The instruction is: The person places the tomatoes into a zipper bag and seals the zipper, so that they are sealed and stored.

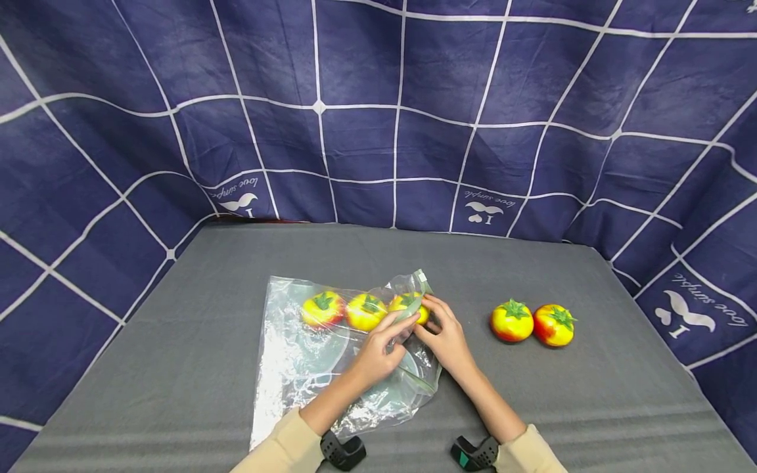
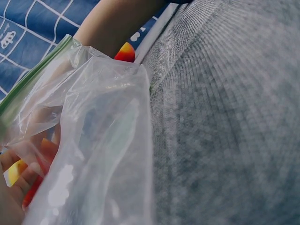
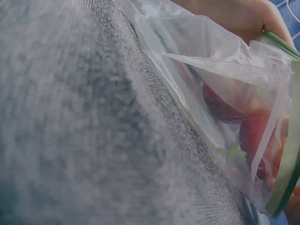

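Observation:
A clear zip bag with a green strip along its mouth lies flat on the table. Two yellow-and-red fruits with green leafy tops, one at the left and one in the middle, sit inside it. A third such fruit is by the bag's mouth, between both hands. My left hand pinches the edge of the mouth near this fruit. From the right, my right hand grips the third fruit, its fingertips partly hidden by plastic. In the right wrist view, red fruit shows through the film.
Two more yellow-and-red fruits, one nearer and one farther right, stand side by side right of my right hand. The grey cloth-covered table meets a blue curtain with white grid lines at the back and sides.

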Demonstrator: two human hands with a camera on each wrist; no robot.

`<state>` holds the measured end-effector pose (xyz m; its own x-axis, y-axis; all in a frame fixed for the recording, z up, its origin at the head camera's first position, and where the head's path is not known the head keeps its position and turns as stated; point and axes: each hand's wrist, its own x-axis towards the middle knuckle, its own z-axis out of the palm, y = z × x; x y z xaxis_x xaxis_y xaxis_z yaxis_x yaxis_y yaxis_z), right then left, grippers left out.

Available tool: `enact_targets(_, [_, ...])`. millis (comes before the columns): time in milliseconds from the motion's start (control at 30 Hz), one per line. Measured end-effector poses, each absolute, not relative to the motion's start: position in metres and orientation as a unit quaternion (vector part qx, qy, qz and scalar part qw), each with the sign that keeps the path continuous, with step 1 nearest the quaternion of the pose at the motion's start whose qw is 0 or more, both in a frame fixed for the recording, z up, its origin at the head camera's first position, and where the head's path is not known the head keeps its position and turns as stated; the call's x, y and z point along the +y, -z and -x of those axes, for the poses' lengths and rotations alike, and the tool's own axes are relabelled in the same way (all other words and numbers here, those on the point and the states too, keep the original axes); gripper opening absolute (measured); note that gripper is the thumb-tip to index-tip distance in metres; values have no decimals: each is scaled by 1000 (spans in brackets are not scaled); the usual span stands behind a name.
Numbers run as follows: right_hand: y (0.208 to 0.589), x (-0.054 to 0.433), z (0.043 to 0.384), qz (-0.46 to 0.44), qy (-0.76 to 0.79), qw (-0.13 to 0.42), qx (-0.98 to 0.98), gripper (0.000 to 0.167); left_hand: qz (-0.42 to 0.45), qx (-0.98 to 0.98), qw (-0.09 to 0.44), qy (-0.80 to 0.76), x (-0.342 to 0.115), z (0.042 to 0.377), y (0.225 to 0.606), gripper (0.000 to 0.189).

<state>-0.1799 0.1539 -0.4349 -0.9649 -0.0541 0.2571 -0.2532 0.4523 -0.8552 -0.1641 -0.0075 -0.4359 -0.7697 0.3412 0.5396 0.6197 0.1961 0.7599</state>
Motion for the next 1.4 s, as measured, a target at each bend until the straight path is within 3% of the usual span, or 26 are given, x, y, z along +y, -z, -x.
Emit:
enact_targets(467, [437, 158, 185, -104, -499, 60, -858, 53, 303, -776, 111, 541, -7, 167, 439, 58])
enact_targets(667, [429, 163, 183, -111, -496, 59, -859, 51, 289, -782, 95, 543, -9, 153, 411, 55])
enact_targets(1400, [411, 230, 155, -106, -421, 176, -884, 39, 288, -780, 97, 547, -10, 151, 409, 56])
